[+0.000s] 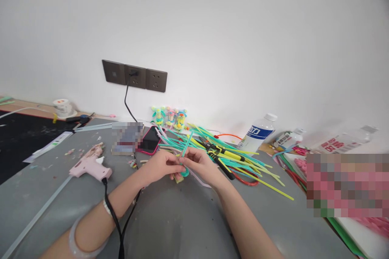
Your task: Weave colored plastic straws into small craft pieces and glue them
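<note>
My left hand (161,166) and my right hand (199,164) meet above the front of the grey table, fingers pinched together. Between them is a turquoise pipe cleaner (187,142), one end sticking up past the fingertips. A coiled turquoise bit (184,173) and a yellow-green piece (178,179) show below the fingers; how they join is hidden. Right behind the hands lies a loose pile of turquoise and yellow pipe cleaners (258,166). Cutting pliers (226,153) with yellow-and-black handles rest on that pile, close to my right hand.
A pink glue gun (91,164) lies left, its black cord (113,206) crossing near my left forearm. A phone (150,141) and several small pipe-cleaner figures (170,118) are at the back. A white bottle (257,134) stands right, near other bottles (288,139) and pink material (373,226).
</note>
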`<state>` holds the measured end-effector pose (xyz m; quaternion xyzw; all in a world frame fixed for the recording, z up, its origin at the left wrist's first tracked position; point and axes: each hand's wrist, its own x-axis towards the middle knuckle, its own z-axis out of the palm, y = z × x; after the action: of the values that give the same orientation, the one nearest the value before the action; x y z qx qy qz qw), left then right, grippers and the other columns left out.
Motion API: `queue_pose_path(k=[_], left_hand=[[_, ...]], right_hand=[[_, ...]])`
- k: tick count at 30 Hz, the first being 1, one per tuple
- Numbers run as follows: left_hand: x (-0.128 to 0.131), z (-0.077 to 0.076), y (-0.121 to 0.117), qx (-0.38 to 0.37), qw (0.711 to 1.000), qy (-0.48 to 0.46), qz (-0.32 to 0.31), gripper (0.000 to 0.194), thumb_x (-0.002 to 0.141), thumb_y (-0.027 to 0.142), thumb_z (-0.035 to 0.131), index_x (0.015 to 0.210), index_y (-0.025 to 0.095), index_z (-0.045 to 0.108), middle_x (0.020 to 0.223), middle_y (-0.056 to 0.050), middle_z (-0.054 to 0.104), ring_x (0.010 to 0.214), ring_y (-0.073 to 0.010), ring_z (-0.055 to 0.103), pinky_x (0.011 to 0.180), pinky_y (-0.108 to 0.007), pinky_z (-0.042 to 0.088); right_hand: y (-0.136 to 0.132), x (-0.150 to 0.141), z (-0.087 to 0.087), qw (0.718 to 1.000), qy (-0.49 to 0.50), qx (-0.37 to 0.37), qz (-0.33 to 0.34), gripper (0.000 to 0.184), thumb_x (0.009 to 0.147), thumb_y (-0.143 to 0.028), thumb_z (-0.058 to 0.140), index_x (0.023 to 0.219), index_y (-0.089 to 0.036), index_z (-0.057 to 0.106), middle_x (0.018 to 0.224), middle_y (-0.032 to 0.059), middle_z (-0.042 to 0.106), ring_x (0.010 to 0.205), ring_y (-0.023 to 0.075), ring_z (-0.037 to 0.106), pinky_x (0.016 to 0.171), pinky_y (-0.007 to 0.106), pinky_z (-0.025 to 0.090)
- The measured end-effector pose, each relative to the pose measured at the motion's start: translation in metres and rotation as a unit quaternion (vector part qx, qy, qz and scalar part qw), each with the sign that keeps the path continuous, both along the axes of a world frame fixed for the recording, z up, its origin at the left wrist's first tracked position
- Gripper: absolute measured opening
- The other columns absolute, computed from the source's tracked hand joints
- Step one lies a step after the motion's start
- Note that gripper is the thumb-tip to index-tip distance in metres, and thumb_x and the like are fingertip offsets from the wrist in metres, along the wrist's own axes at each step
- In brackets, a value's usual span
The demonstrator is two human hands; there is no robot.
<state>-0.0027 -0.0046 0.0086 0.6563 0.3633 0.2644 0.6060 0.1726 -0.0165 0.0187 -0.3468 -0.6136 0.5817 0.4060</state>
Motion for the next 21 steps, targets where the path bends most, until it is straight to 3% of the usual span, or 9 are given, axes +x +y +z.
queue_pose_path(k=[4,10,18,21], left_hand=[[-0.004,0.003,0.002,0.004,1.000,-0.015,0.016,0.029,0.077,0.040,0.069,0.069,0.012,0.070,0.064,-0.007,0.072,0.055,-0.0123,0.063,0.053,-0.020,0.048],[-0.008,0.003,0.006,-0.003,0.996,-0.051,0.072,0.031,0.075,0.043,0.071,0.074,0.013,0.073,0.065,-0.006,0.071,0.057,-0.0127,0.062,0.054,-0.021,0.049],[-0.007,0.001,0.007,-0.028,0.988,-0.095,0.120,0.029,0.075,0.041,0.072,0.078,0.012,0.073,0.063,-0.004,0.068,0.058,-0.0118,0.061,0.058,-0.021,0.051],[-0.007,0.002,0.007,-0.025,0.985,-0.103,0.134,0.029,0.074,0.041,0.073,0.077,0.012,0.072,0.062,-0.004,0.067,0.056,-0.0119,0.060,0.058,-0.023,0.051]], right_hand=[[0.003,0.003,0.000,0.998,-0.014,0.009,-0.064,0.033,0.075,-0.050,0.072,0.076,-0.019,0.061,0.062,-0.0022,0.054,0.057,0.0123,0.048,0.056,0.026,0.039],[0.003,0.003,0.001,0.994,-0.002,0.048,-0.100,0.030,0.078,-0.049,0.069,0.075,-0.021,0.060,0.068,-0.0005,0.055,0.061,0.0141,0.051,0.060,0.028,0.043],[0.001,0.011,0.002,0.973,-0.101,0.183,-0.099,0.014,0.086,-0.037,0.063,0.084,-0.023,0.064,0.083,0.0050,0.062,0.077,0.0205,0.057,0.070,0.033,0.046],[0.001,0.016,0.003,0.970,-0.118,0.199,-0.075,0.012,0.087,-0.034,0.061,0.090,-0.023,0.066,0.089,0.0065,0.065,0.082,0.0219,0.058,0.071,0.033,0.047]])
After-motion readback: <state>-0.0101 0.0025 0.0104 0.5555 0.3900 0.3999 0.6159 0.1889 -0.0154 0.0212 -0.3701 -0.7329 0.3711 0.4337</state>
